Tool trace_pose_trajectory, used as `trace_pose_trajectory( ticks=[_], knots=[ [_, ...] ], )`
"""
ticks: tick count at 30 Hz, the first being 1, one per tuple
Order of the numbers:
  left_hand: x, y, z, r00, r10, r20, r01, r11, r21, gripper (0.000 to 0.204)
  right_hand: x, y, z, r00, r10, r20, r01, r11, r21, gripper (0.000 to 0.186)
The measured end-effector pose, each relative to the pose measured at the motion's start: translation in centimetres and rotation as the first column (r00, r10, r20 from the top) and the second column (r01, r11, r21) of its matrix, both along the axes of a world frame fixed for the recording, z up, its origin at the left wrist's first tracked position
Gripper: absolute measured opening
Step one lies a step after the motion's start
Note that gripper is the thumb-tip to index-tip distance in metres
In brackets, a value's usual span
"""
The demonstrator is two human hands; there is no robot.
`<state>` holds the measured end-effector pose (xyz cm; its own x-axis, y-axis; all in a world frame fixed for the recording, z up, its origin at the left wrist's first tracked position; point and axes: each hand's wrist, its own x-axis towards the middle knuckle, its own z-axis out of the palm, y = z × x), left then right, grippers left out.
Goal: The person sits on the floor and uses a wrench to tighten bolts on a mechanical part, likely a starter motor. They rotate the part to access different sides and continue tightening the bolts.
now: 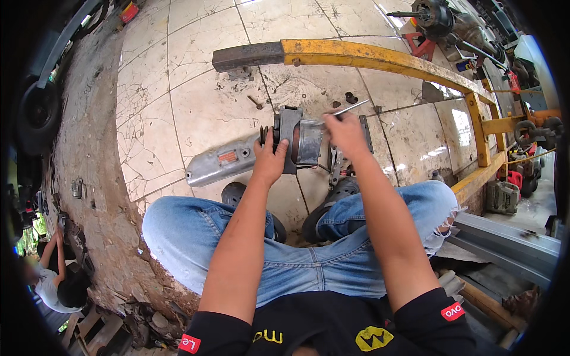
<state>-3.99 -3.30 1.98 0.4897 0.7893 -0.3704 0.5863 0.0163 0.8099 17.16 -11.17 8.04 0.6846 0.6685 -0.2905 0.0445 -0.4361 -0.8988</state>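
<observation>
My left hand (272, 153) grips the left end of an alternator (307, 151), by its black pulley and dark end housing; copper-red windings show in its silver body. My right hand (347, 133), slightly blurred, is closed on a slim metal rod tool (356, 107) slanting up to the right, just above the alternator's right side. To the left lies a long silver metal cover (208, 166) with an orange label. Wrenches (335, 169) lie right of the alternator, partly hidden by my right hand and arm.
A yellow steel frame (368, 56) crosses the tiled floor (160, 124). An axle assembly (433, 24) sits back right, jerrycans (502, 196) and a steel beam (504, 237) at right. Loose bolts (256, 102) lie ahead. At lower left another person (50, 285) sits on the dirty concrete.
</observation>
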Motion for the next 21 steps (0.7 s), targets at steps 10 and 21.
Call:
trace_pose_trajectory(
  ticks=[10,21],
  knots=[
    [0.3,0.2,0.0,1.000,0.020,-0.023,-0.021,0.999,-0.025,0.075,-1.9,0.3,0.4,0.988,0.123,-0.095,-0.111,0.985,0.130,0.023],
    [-0.1,0.0,-0.5,1.000,0.018,-0.003,-0.018,1.000,-0.018,0.075,-1.5,0.5,0.8,0.990,0.037,-0.138,-0.026,0.996,0.083,0.024]
  ],
)
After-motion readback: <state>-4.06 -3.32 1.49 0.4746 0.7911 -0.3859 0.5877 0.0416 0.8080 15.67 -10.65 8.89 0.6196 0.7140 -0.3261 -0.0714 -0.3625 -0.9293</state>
